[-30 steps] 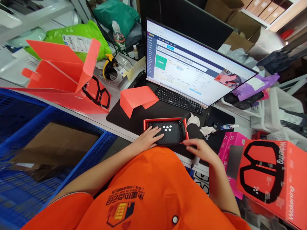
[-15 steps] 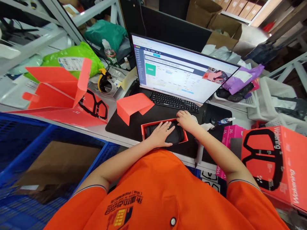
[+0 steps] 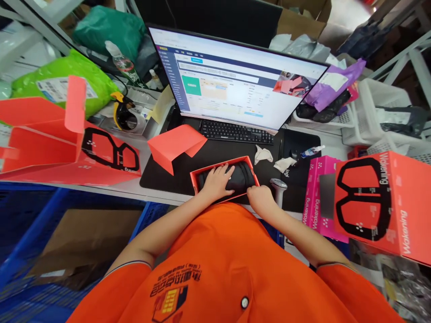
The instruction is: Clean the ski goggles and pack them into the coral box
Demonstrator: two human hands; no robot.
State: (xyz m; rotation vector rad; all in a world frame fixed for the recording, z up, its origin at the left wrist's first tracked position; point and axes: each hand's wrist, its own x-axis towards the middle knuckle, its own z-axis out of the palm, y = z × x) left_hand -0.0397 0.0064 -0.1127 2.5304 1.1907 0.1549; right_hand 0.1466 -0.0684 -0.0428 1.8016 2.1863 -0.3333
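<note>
We lay our left hand [image 3: 217, 181] flat, fingers spread, on the black pouch [image 3: 241, 175] so it sits down in the red tray [image 3: 193, 180] at the near edge of the surface [image 3: 218, 152], while our right hand [image 3: 261, 200] braces the tray's near corner, likely steadying it, its grip unreadable.

Bench [image 3: 158, 194]: black desk mat [image 3: 175, 177] at centre, open red carton [image 3: 43, 148] on the left, tape dispenser [image 3: 125, 117] far left.
</note>
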